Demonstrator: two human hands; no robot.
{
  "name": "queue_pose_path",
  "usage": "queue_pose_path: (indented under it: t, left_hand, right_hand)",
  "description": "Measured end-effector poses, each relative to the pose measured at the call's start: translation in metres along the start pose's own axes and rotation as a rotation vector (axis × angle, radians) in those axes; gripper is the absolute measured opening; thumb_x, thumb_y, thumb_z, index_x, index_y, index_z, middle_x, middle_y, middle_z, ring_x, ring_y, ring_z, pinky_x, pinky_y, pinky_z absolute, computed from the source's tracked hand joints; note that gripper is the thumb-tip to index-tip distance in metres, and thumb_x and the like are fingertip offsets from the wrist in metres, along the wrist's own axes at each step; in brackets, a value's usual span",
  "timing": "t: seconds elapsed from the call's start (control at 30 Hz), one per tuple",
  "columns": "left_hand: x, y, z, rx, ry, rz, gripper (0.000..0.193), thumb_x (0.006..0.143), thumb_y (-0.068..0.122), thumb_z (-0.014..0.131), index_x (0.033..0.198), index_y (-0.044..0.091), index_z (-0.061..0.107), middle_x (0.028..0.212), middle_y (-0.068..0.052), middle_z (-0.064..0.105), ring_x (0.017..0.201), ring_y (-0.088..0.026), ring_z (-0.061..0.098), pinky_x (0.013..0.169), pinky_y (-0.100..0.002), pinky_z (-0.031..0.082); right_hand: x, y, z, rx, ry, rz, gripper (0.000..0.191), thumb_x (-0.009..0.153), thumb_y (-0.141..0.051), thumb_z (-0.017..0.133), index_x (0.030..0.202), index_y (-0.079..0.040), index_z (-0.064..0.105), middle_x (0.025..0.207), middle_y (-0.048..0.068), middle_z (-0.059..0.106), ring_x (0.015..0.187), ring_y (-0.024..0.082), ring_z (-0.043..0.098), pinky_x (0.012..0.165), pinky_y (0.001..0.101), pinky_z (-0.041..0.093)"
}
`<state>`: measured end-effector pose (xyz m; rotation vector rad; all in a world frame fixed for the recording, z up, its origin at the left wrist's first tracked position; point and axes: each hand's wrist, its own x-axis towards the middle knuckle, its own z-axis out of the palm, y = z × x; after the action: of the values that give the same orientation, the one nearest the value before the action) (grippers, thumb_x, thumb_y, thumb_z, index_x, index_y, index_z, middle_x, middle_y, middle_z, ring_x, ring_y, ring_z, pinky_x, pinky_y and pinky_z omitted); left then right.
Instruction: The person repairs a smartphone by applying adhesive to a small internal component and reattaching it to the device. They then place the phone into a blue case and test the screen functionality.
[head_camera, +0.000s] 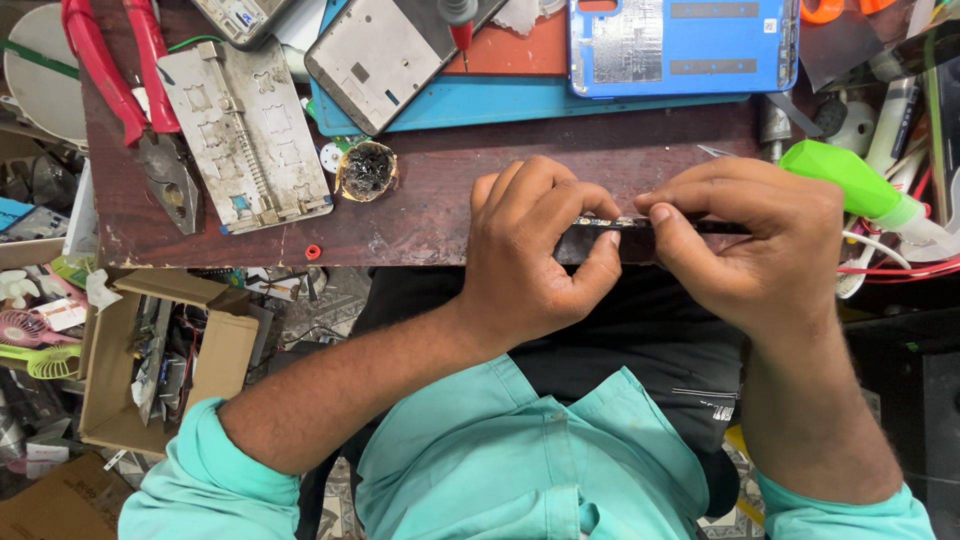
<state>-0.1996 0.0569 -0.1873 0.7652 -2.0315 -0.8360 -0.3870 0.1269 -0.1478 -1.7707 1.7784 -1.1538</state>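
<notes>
My left hand (535, 250) and my right hand (750, 240) meet at the front edge of a dark wooden workbench (430, 215). Between them they hold a small dark circuit board (608, 225) with tiny gold parts on top, pinched by my left thumb and fingers. My right hand grips a thin black tool (715, 227) that lies across the board, its tip pressed under my right thumb. Most of the board is hidden by my fingers.
On the bench lie a blue phone back cover (685, 45), a grey phone frame (385, 60), a metal stencil plate (245, 125), red-handled pliers (130, 85) and a burnt round pot (367, 172). A green-capped bottle (850, 180) stands right. A cardboard box (160, 365) sits on the floor.
</notes>
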Motion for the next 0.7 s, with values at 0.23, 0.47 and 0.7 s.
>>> queue_pose_path:
  t: [0.23,0.47,0.7]
  left_hand:
    - [0.0005,0.0001,0.0002,0.005,0.002,0.005,0.015,0.084,0.018,0.075,0.097,0.016,0.068,0.098,0.0,0.056,0.092,-0.018,0.058,0.089,-0.035,0.038]
    - [-0.0003,0.0006,0.0003,0.002,0.003,0.005,0.016,0.083,0.017,0.075,0.097,0.016,0.069,0.098,0.0,0.057,0.092,-0.018,0.059,0.089,-0.035,0.038]
    - [-0.0005,-0.0004,0.0015,0.003,0.002,0.007,0.016,0.084,0.017,0.075,0.098,0.017,0.069,0.098,0.0,0.057,0.092,-0.017,0.059,0.09,-0.035,0.038]
  right_hand:
    - [-0.0013,0.006,-0.0052,0.044,-0.063,0.029,0.011,0.089,-0.002,0.076,0.1,0.0,0.076,0.089,0.01,0.075,0.075,0.012,0.072,0.067,0.0207,0.055]
    - [-0.0009,0.008,-0.0015,0.019,-0.062,-0.017,0.009,0.088,-0.003,0.08,0.096,0.0,0.075,0.089,0.009,0.075,0.077,0.013,0.072,0.066,0.0213,0.054]
    - [0.0003,0.0078,-0.0005,-0.012,-0.061,-0.042,0.009,0.088,-0.004,0.081,0.094,0.0,0.075,0.088,0.009,0.075,0.076,0.013,0.072,0.066,0.0218,0.054]
